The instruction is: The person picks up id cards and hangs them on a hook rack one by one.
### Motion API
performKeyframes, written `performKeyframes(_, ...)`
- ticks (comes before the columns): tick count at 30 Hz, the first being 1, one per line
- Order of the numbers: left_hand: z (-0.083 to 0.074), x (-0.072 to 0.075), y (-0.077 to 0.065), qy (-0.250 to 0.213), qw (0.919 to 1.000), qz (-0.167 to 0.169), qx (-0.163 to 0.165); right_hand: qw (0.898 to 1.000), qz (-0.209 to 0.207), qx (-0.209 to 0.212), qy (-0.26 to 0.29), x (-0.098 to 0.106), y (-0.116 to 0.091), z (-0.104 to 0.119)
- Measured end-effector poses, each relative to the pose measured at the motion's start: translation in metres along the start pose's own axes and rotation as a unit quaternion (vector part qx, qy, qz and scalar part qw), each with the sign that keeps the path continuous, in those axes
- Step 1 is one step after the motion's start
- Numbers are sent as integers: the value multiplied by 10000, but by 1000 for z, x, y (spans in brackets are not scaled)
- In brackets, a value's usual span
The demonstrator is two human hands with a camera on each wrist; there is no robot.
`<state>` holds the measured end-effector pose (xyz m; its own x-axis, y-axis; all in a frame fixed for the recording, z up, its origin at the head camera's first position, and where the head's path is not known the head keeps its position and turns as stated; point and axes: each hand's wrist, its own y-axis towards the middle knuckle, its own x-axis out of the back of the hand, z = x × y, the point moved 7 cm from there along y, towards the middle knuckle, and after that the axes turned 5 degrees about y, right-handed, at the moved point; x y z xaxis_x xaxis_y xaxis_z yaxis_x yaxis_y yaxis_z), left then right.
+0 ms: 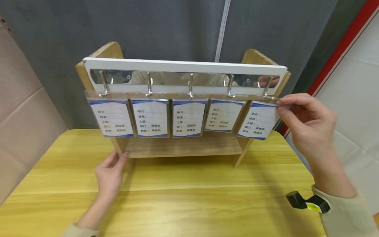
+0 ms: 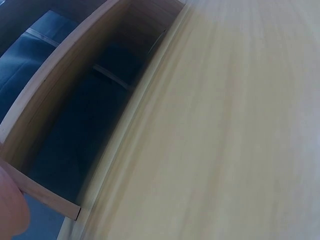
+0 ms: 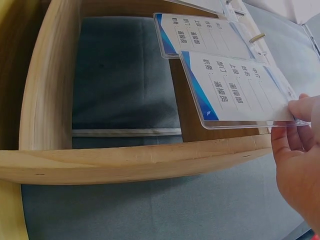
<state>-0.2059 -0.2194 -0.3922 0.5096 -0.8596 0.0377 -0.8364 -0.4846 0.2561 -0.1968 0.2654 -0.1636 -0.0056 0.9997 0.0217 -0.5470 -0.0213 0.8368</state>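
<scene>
Several clear-sleeved name badges hang in a row from metal hooks on a white rail [image 1: 186, 64] along the top of a wooden rack [image 1: 183, 148]. My right hand [image 1: 314, 121] pinches the upper right corner of the rightmost badge [image 1: 257, 120] between thumb and fingers; that badge is tilted and its top edge lies at the last hook [image 1: 268, 86]. In the right wrist view the same badge [image 3: 235, 90] overlaps its neighbour [image 3: 205, 35]. My left hand [image 1: 111, 172] holds the lower left upright of the rack, thumb at the shelf's front edge.
The rack stands on a yellow wood-grain table [image 1: 183, 204]. Behind it is a dark grey panel [image 1: 165, 29] with a pale vertical strip. A white wall with a red band [image 1: 340, 59] rises at the right, a pinkish wall [image 1: 20, 108] at the left.
</scene>
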Motion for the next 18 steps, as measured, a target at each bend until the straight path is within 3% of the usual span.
performKeyframes(18, 0, 0, 0, -139, 9999, 0, 36, 9994, -300, 93, -154, -1, 2, -1)
